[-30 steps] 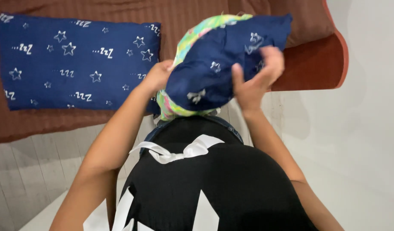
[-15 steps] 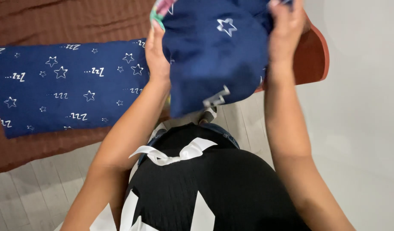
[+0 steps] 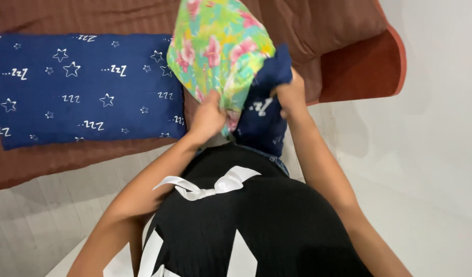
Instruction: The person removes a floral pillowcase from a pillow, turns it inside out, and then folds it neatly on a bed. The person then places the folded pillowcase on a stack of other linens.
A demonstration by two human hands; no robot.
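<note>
A pillow with a green and pink floral cover (image 3: pixel 220 51) is held up in front of me over the brown bed. My left hand (image 3: pixel 208 117) grips its lower corner. My right hand (image 3: pixel 290 92) is shut on a dark blue pillowcase with white stars (image 3: pixel 261 115), which hangs bunched below and to the right of the floral pillow, mostly off it.
A second pillow in a dark blue star-print case (image 3: pixel 87 90) lies flat on the brown bed cover (image 3: pixel 323 36) at the left. The bed's reddish edge (image 3: pixel 364 72) ends at the right. Pale floor (image 3: pixel 426 169) lies to the right and below.
The blue pillowcase covered most of the floral pillow before; it has since slid down and off, leaving the floral pillow exposed. Both hands have moved lower.
</note>
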